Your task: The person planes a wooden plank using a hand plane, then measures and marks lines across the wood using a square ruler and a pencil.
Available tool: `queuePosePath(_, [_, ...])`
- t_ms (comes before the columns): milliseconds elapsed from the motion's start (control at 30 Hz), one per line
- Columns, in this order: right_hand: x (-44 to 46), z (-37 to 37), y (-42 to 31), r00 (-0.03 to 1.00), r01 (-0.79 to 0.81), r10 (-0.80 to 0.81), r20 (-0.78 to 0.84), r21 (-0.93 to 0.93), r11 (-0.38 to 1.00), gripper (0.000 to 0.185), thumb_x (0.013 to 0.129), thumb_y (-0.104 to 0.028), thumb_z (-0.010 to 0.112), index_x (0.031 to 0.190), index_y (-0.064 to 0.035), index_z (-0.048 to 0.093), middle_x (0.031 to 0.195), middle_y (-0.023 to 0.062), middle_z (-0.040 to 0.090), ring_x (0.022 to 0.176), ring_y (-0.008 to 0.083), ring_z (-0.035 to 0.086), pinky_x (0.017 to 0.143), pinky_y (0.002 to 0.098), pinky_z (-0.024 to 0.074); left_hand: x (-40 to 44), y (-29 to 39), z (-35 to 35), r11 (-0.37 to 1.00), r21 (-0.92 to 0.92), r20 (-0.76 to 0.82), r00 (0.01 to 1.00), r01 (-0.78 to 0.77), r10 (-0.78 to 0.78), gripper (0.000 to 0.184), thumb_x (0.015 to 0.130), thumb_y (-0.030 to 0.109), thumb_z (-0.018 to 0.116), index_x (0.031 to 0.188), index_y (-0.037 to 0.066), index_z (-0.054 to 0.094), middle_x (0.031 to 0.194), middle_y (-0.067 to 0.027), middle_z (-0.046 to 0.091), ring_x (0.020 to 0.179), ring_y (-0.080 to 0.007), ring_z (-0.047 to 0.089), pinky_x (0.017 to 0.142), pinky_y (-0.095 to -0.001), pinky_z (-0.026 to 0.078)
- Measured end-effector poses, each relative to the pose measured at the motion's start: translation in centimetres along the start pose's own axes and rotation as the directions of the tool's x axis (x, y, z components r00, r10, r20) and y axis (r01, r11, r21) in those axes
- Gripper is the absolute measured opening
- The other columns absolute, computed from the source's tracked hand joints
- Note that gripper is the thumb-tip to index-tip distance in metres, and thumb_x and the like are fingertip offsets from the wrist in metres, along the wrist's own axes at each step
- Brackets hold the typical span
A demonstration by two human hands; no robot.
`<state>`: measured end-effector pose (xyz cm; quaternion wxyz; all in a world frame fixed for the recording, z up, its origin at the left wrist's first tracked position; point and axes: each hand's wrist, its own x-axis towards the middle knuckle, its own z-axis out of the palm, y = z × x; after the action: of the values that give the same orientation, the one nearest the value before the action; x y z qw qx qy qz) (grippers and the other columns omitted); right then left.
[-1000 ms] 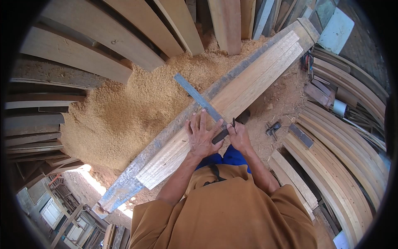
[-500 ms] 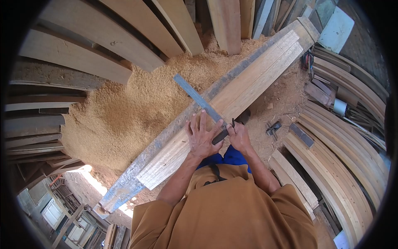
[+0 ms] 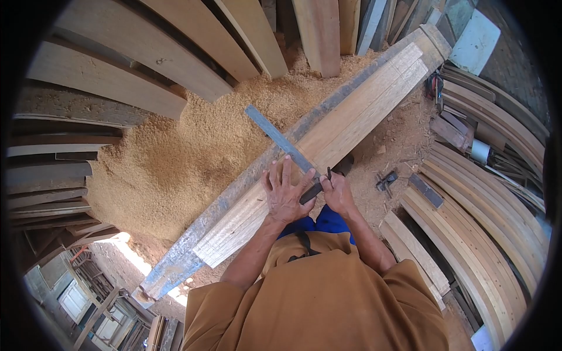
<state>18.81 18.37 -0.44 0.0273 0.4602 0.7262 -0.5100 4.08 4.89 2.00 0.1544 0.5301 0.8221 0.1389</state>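
A try square lies across pale wooden boards [image 3: 351,120] on a long narrow bench [image 3: 202,234]. Its blue-grey metal blade [image 3: 272,130] reaches past the bench's far edge, and its dark stock [image 3: 311,193] sits at the near edge of the boards. My left hand [image 3: 285,193] is spread on the boards with its fingers apart, the thumb against the blade and stock. My right hand [image 3: 338,192] is closed in a pinch on a thin dark marking tool [image 3: 329,173], which points up beside the stock.
Sawdust [image 3: 175,169] is heaped beyond the bench. Long planks [image 3: 146,50] lean in from the far left and top. Stacked boards [image 3: 468,216] lie on the right, with a small dark tool [image 3: 386,182] on the ground beside them. A light blue panel [image 3: 475,42] stands far right.
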Motion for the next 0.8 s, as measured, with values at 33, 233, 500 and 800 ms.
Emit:
queuePosePath(33, [-0.1,-0.4,-0.3,1.000,-0.003,0.003,0.007,-0.030,1.000,0.032,0.106,-0.027,0.061,0.105,0.0035,0.070,0.096,0.0333,0.072,0.097,0.0551,0.070,0.086,0.0594,0.0537,0.0,0.0,0.1,1.000,-0.005,-0.006,1.000,-0.004,0.003,0.088,0.068,0.054,0.087,0.152,0.045,0.063,0.175,-0.0267,0.031,0.157,-0.0531,0.023,0.125,-0.0686,0.012])
queuePosePath(233, [-1.5,-5.2,-5.3,0.914,0.168,-0.265,-0.308,-0.307,0.937,0.033,0.107,-0.033,0.065,0.111,-0.0016,0.075,0.101,0.0197,0.075,0.097,0.0400,0.069,0.088,0.0490,0.0548,-0.2,-0.2,0.2,1.000,-0.012,0.009,1.000,-0.017,0.018,0.089,0.068,0.054,0.089,0.153,0.044,0.063,0.176,-0.0257,0.029,0.158,-0.0539,0.021,0.125,-0.0701,0.011])
queuePosePath(500, [1.5,-4.8,-7.7,0.801,0.570,-0.561,-0.210,-0.018,0.821,0.029,0.103,-0.018,0.072,0.128,-0.0031,0.075,0.108,0.0180,0.077,0.096,0.0381,0.069,0.092,0.0455,0.0538,-0.1,0.0,0.0,1.000,-0.026,0.013,1.000,-0.011,0.012,0.087,0.069,0.054,0.089,0.151,0.039,0.066,0.176,-0.0227,0.029,0.157,-0.0533,0.020,0.124,-0.0717,0.010])
queuePosePath(800, [4.1,-4.2,-8.9,0.808,0.587,-0.588,-0.026,-0.050,0.808,0.023,0.101,-0.013,0.069,0.121,-0.0014,0.075,0.104,0.0182,0.076,0.095,0.0391,0.068,0.088,0.0465,0.0545,-0.2,-0.1,0.4,0.999,-0.053,-0.024,1.000,-0.011,0.009,0.073,0.068,0.052,0.087,0.137,0.032,0.077,0.178,-0.0202,0.027,0.156,-0.0527,0.020,0.123,-0.0728,0.012])
